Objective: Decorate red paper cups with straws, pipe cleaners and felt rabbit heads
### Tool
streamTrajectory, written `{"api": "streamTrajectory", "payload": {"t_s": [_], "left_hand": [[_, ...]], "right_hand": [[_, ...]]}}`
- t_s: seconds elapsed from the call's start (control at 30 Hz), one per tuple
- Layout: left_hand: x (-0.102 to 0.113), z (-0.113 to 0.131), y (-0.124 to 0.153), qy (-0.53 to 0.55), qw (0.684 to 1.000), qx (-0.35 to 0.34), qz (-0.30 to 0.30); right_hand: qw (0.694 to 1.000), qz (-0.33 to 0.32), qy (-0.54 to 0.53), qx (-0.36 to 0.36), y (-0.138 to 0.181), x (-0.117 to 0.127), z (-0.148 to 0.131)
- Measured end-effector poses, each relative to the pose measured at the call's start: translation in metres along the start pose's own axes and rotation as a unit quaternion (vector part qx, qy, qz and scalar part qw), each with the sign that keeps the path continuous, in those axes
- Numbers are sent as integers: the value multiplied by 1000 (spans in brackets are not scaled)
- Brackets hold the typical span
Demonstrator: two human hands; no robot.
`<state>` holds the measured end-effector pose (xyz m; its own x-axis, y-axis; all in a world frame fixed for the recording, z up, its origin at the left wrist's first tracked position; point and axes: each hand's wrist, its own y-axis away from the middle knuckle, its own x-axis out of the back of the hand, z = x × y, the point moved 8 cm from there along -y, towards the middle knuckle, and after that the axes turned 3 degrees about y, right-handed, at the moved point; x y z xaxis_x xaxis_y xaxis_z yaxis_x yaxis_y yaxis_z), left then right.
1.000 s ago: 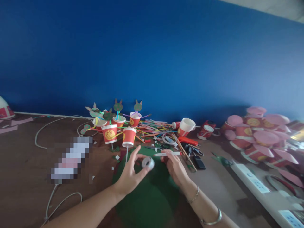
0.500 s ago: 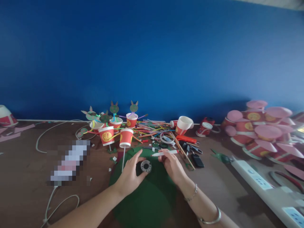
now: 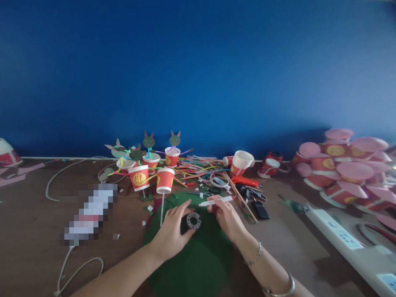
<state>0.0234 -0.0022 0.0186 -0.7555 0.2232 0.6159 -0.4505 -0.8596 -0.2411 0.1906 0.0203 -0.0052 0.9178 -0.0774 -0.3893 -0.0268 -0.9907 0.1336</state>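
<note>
My left hand [image 3: 170, 233] curls its thumb and fingers round a dark, round piece with a grey ring-shaped face [image 3: 189, 226]; its exact kind is unclear. This piece rests on or just above a green paper sheet [image 3: 192, 268]. In my right hand [image 3: 227, 218] lies a white marker [image 3: 213, 201] with red at its ends, held almost level and pointing left. The marker's tip is above and slightly right of the ringed piece, apart from it.
Red-and-white paper cups [image 3: 165, 180] with animal-head cutouts stand behind my left hand. Coloured sticks [image 3: 204, 165], an orange-red cutter [image 3: 245, 181] and a black key fob [image 3: 261, 209] lie beyond my right hand. A power strip [image 3: 335, 231] and pink-topped cups [image 3: 354, 171] occupy the right.
The view has shifted slightly, so my hands and the green sheet sit a little lower and further right. Both hands keep the same hold on the ringed piece and the marker.
</note>
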Motion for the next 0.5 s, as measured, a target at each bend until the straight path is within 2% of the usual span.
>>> {"api": "streamTrajectory", "payload": {"t_s": [0.5], "left_hand": [[-2,2,0,17,999,17,-25]], "right_hand": [[999,-2,31,-8,2,1,0]]}}
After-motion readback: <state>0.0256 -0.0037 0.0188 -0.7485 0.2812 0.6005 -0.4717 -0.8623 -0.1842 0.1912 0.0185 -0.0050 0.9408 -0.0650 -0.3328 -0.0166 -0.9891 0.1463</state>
